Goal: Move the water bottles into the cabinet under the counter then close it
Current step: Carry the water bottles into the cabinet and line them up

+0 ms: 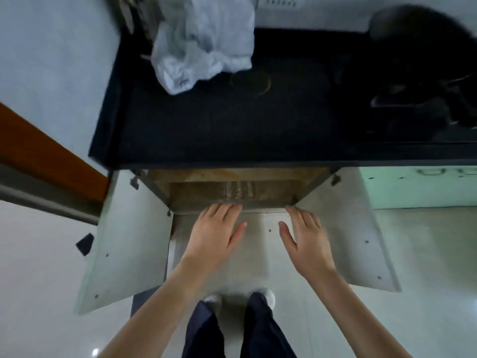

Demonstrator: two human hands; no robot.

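Cabinet (281,188) under the black counter (206,125) stands open, both doors swung wide. A white bag (201,40) lies back left on the counter. Left hand (214,233) and right hand (307,241) hover flat before the opening, fingers straight, holding nothing. Blurred clear bottles (238,191) sit inside.

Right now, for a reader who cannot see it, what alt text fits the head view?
Left hand and right hand hover open and empty before the cabinet under a dark counter; both doors stand wide, clear bottles blurred inside.
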